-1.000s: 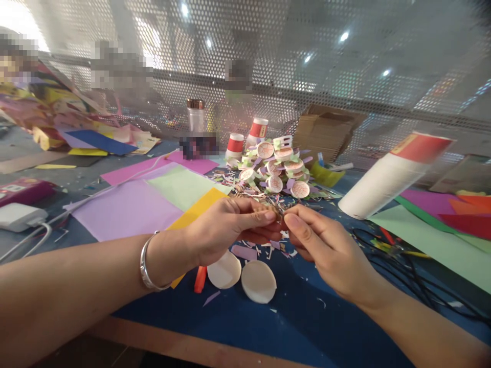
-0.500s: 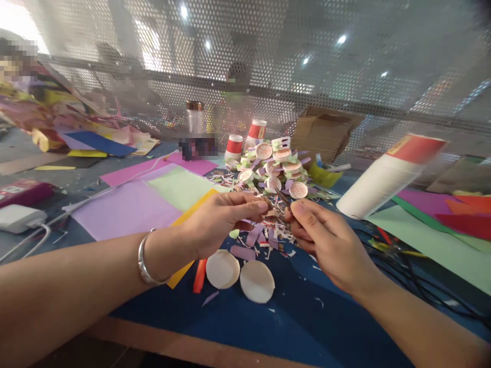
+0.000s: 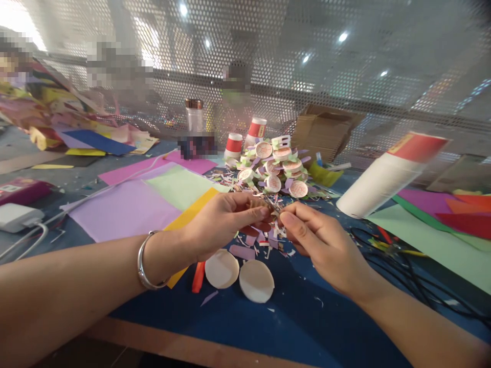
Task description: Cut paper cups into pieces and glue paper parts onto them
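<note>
- at the near side of the desk (image 3: 314, 327), two white round discs (image 3: 257, 281) are lying side by side, with a small red-orange piece (image 3: 198, 277) at their left.
- above and beyond the discs, the two hands come near to each other. the right hand (image 3: 316, 230) is pinching a thin dark piece (image 3: 275, 208) between thumb and fingers; this piece points toward the left hand (image 3: 226, 220).
- the left thumb is bent toward its fingers, but i cannot tell if they are gripping something.
- around and below the fingertips are scattered paper scraps (image 3: 242, 252).
- left of them, a yellow strip (image 3: 192, 209) lies partly under the left arm, beside a purple sheet (image 3: 126, 207).
- farther, a heap of printed round pieces (image 3: 273, 183) is standing, and behind it are red-and-white cups (image 3: 233, 146).
- at the back, a perforated panel (image 3: 345, 76).
</note>
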Demonstrator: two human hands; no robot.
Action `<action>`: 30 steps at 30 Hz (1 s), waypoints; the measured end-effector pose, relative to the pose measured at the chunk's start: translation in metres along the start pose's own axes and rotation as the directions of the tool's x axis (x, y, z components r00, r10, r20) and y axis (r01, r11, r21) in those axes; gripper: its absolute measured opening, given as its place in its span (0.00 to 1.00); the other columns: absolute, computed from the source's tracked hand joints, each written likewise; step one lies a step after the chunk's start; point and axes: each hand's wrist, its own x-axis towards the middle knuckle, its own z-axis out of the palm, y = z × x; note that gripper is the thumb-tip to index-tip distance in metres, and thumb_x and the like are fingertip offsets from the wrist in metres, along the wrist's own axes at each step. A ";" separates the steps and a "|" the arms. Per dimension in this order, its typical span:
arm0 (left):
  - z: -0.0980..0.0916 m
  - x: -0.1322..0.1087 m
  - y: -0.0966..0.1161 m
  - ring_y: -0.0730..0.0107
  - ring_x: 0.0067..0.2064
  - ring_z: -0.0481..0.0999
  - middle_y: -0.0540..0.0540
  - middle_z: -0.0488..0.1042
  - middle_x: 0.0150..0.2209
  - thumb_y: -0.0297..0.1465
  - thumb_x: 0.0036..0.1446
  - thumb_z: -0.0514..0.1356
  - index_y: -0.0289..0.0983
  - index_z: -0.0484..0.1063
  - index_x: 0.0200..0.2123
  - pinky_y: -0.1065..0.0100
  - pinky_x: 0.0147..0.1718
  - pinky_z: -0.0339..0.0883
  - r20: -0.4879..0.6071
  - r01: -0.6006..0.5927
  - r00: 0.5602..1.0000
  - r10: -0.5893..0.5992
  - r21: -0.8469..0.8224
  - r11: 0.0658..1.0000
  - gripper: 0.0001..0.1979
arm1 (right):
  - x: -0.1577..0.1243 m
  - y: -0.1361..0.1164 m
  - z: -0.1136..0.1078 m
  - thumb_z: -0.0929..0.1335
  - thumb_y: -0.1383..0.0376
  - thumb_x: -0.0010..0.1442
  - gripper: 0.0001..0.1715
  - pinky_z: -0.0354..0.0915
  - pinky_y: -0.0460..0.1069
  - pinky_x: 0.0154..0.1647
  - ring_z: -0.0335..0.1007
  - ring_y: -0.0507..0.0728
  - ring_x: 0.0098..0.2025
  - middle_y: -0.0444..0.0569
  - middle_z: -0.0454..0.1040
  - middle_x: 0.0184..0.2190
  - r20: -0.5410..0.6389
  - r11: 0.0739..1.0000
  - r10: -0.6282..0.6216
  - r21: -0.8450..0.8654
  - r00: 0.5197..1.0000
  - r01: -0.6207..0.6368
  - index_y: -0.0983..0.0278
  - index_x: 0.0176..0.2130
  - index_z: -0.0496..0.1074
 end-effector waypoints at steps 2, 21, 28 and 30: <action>0.000 0.000 0.001 0.73 0.35 0.77 0.47 0.77 0.32 0.30 0.62 0.62 0.32 0.76 0.35 0.71 0.35 0.68 -0.002 -0.012 1.000 0.012 -0.001 1.000 0.06 | 0.000 -0.002 0.000 0.63 0.47 0.70 0.22 0.45 0.48 0.20 0.45 0.48 0.22 0.36 0.52 0.22 0.000 1.000 -0.006 -0.022 1.000 0.006 0.60 0.35 0.67; 0.001 -0.002 0.002 0.77 0.29 0.70 0.51 0.72 0.28 0.35 0.61 0.63 0.34 0.76 0.34 0.73 0.29 0.65 -0.042 -0.011 0.999 0.013 0.043 0.999 0.09 | 0.000 -0.001 -0.002 0.62 0.46 0.70 0.23 0.46 0.48 0.21 0.46 0.49 0.23 0.37 0.52 0.22 -0.056 0.997 0.001 -0.077 0.998 -0.006 0.60 0.33 0.66; 0.003 -0.002 0.002 0.75 0.32 0.70 0.50 0.71 0.32 0.37 0.62 0.61 0.35 0.75 0.37 0.72 0.30 0.66 -0.030 -0.059 0.998 0.062 0.079 0.995 0.10 | -0.002 -0.001 -0.003 0.62 0.46 0.69 0.23 0.45 0.49 0.21 0.45 0.49 0.22 0.37 0.51 0.21 -0.054 0.997 0.000 -0.072 0.999 -0.004 0.60 0.33 0.65; 0.002 -0.002 0.002 0.74 0.32 0.70 0.50 0.71 0.31 0.36 0.63 0.61 0.34 0.76 0.37 0.72 0.31 0.66 -0.040 -0.068 0.997 0.070 0.054 0.996 0.10 | -0.001 -0.001 -0.003 0.62 0.46 0.69 0.24 0.45 0.49 0.21 0.45 0.49 0.22 0.37 0.51 0.21 -0.059 0.998 0.000 -0.069 0.998 -0.004 0.60 0.32 0.64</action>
